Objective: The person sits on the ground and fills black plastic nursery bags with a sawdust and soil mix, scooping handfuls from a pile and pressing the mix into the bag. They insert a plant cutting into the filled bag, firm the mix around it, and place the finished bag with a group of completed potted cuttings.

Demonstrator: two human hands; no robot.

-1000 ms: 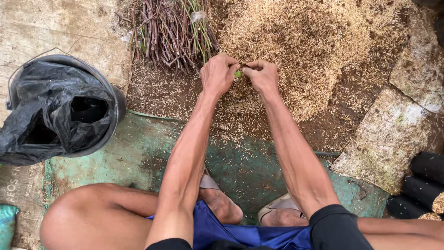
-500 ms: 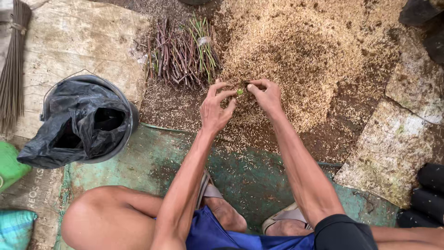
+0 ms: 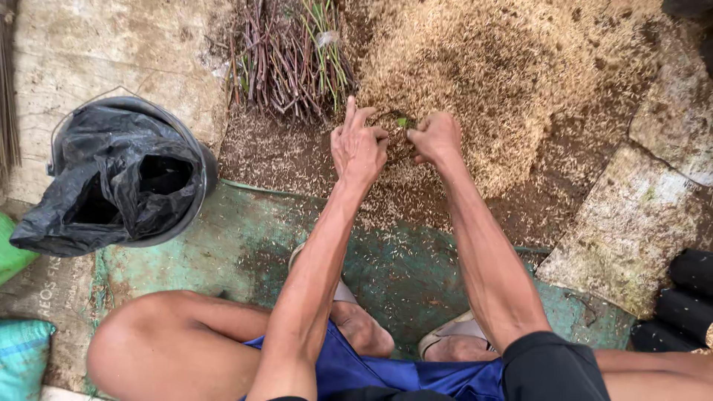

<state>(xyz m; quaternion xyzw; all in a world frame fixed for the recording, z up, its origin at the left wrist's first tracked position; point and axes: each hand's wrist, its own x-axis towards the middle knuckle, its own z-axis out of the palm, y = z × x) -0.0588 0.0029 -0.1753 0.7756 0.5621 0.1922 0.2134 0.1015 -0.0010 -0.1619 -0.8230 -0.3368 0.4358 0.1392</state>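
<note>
Outdoor ground of dark soil and worn concrete slabs, seen from above, with a faded green mat [image 3: 223,252] spread along the near edge and dusted with husk. Heaped at the far side, right of centre: a tan mound of dry rice husk [image 3: 505,82], spilling thinly onto the soil around it. Just left of the mound, at the far edge: a bundle of thin reddish-brown cuttings with a few green stems [image 3: 286,59], lying flat. Near the left edge, on concrete: a round grey bucket lined with a crumpled black plastic bag [image 3: 122,174], mouth open, inside too dark to tell any contents. At the right edge, near corner: black cylindrical grow bags [image 3: 687,297], stacked on their sides.

Meeting at the near foot of the husk mound: left hand [image 3: 359,145], fingers curled with the index raised, tips pinched toward a small green sprig [image 3: 402,122]; right hand [image 3: 438,137], closed into a loose fist with fingertips on the same sprig. Sprig held between both hands, just above the husk; how firmly, cannot tell. Below, bare knees, blue shorts and sandalled feet on the green mat.
</note>
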